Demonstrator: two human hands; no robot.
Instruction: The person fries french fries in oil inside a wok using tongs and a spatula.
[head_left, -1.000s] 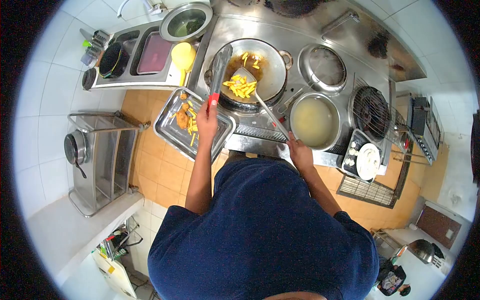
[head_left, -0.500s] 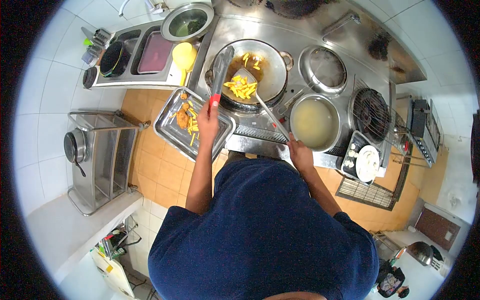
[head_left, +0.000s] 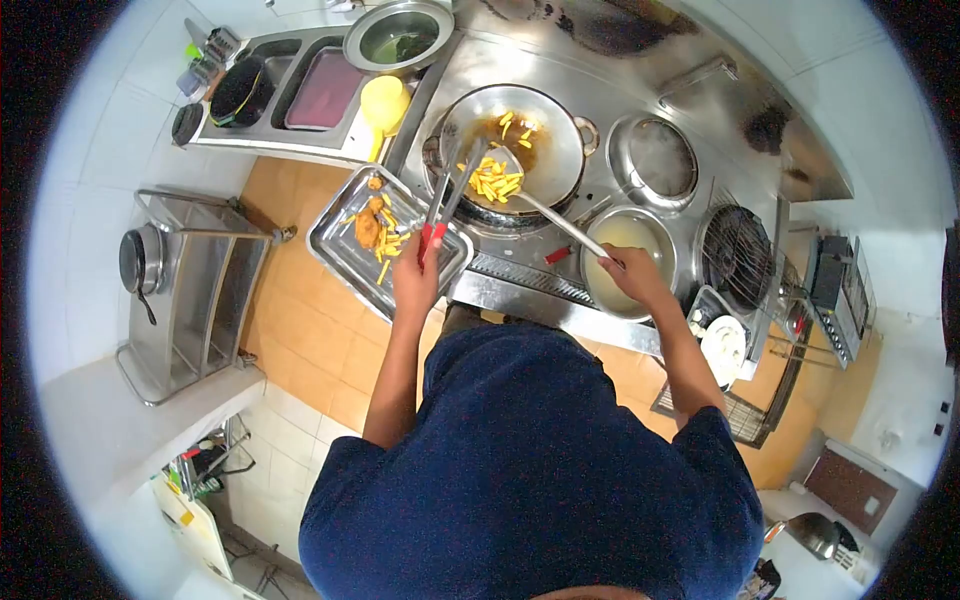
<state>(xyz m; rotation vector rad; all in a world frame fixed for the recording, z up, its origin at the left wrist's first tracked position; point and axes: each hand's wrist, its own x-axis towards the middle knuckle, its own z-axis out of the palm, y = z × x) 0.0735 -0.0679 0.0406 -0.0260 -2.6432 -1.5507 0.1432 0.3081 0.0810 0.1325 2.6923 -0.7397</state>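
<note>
My left hand (head_left: 415,272) is closed on the red grips of metal tongs (head_left: 457,190), whose two arms are spread and reach over the wok's left side. The handle of a long spatula (head_left: 560,220) is in my right hand (head_left: 630,270), above the pot of cloudy liquid (head_left: 620,225). Yellow fries (head_left: 492,181) are heaped on the spatula's blade inside the wok (head_left: 555,165). A few loose fries (head_left: 525,138) lie in the brown oil. Left of the wok, a metal tray (head_left: 335,240) holds fried pieces (head_left: 367,229) and more fries.
A yellow scoop (head_left: 384,103) and a steel bowl (head_left: 398,37) are by the sink (head_left: 322,90). A lidded pan (head_left: 653,162), a round grill (head_left: 738,255) and a white plate (head_left: 723,345) stand to the right. A trolley (head_left: 205,290) is at the left.
The tongs have opened and swung right, nearer the fries on the spatula. My right hand has moved up and right along with the spatula handle. The camera view has tilted slightly.
</note>
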